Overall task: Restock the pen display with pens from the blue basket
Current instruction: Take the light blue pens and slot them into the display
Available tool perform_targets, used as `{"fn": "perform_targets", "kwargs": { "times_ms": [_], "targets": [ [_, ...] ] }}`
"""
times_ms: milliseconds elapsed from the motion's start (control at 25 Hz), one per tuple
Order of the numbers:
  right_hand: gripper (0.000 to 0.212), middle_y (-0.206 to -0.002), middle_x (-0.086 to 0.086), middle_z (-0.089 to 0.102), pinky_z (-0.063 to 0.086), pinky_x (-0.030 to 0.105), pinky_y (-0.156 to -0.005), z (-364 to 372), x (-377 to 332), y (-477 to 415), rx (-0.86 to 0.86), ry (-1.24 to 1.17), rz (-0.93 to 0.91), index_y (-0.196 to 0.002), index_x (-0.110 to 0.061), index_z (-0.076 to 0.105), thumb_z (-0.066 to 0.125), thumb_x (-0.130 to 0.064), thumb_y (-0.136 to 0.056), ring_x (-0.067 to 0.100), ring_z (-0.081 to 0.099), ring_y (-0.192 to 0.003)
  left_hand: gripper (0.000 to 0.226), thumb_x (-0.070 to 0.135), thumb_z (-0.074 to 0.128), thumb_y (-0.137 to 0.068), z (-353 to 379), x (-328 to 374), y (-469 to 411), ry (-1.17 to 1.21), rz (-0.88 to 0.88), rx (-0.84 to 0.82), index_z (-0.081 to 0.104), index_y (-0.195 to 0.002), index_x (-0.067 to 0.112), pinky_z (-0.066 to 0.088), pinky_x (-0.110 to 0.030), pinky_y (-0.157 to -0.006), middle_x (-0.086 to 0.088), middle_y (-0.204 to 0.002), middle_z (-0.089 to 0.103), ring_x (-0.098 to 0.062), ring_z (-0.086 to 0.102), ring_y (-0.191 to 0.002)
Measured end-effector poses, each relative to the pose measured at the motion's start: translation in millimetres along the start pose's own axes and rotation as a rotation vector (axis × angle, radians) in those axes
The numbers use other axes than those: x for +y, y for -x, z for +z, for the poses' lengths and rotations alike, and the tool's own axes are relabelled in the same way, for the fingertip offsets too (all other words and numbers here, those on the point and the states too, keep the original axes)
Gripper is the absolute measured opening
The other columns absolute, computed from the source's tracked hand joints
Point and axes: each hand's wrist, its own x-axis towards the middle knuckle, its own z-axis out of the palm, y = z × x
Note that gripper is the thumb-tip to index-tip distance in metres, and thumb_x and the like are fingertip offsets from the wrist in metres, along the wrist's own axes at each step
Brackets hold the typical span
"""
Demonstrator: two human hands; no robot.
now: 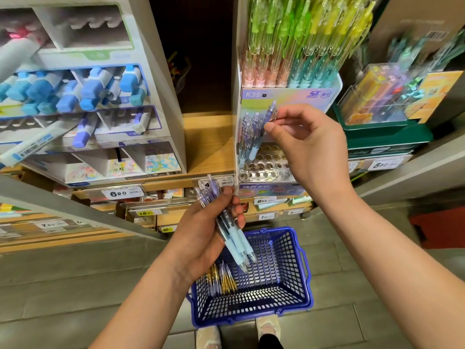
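The pens (227, 222) are glossy clear plastic, the basket (279, 263) blue plastic, the shelf (208, 139) smooth wood.

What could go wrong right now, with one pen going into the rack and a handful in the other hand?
1. The right hand pinches the purple pen only near its top, so its tip may miss a hole in the clear rack or knock the standing pens.
2. The left hand holds a fanned bundle of pens. One might slip out, perhaps missing the blue basket below and hitting the floor.
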Motion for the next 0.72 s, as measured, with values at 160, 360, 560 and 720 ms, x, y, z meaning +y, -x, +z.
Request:
{"fn": "perform_targets", "kwargs": {
  "times_ms": [160,360,560,720],
  "targets": [
    [0.017,-0.080,-0.010,0.071,0.056,0.014,-0.075,6,11,8,-0.056,0.094,0.007,-0.097,-0.018,0.073,0.081,-0.011,-0.084,0.006,0.070,-0.075,0.027,0.022,0.068,-0.088,1,1,-1,0.009,-0.013,0.000,0.071,-0.107,0.003,0.057,-0.033,-0.067,-0.011,-0.085,0.065,-0.019,0.064,-0.071],
    [0.015,-0.076,-0.022,0.069,0.050,0.004,-0.075,10,21,12,-0.064,0.239,-0.021,-0.099,-0.022,0.079,0.081,-0.022,-0.085,-0.008,0.069,-0.078,0.032,0.022,0.059,-0.089,3,5,0,0.038,-0.031,0.002,0.066,-0.111,0.000,0.057,-0.034,-0.066,-0.010,-0.084,0.063,-0.021,0.062,-0.071],
    [0.012,-0.079,-0.018,0.070,0.046,0.002,-0.068,11,17,15,-0.094,0.347,0.057,-0.095,-0.028,0.074,0.079,-0.034,-0.086,-0.006,0.066,-0.072,0.025,0.017,0.060,-0.097,-1,1,2,0.010,0.018,0.005,0.068,-0.113,-0.001,0.058,-0.032,-0.065,-0.010,-0.080,0.065,-0.019,0.062,-0.069],
    [0.015,-0.078,-0.017,0.070,0.041,0.004,-0.058,12,13,38,-0.301,0.343,0.251,-0.085,-0.035,0.072,0.071,-0.049,-0.088,-0.010,0.060,-0.069,0.024,0.019,0.066,-0.092,-4,-2,1,-0.053,0.076,-0.057,0.076,-0.107,0.004,0.060,-0.032,-0.072,-0.008,-0.087,0.067,-0.018,0.066,-0.075]
  ]
}}
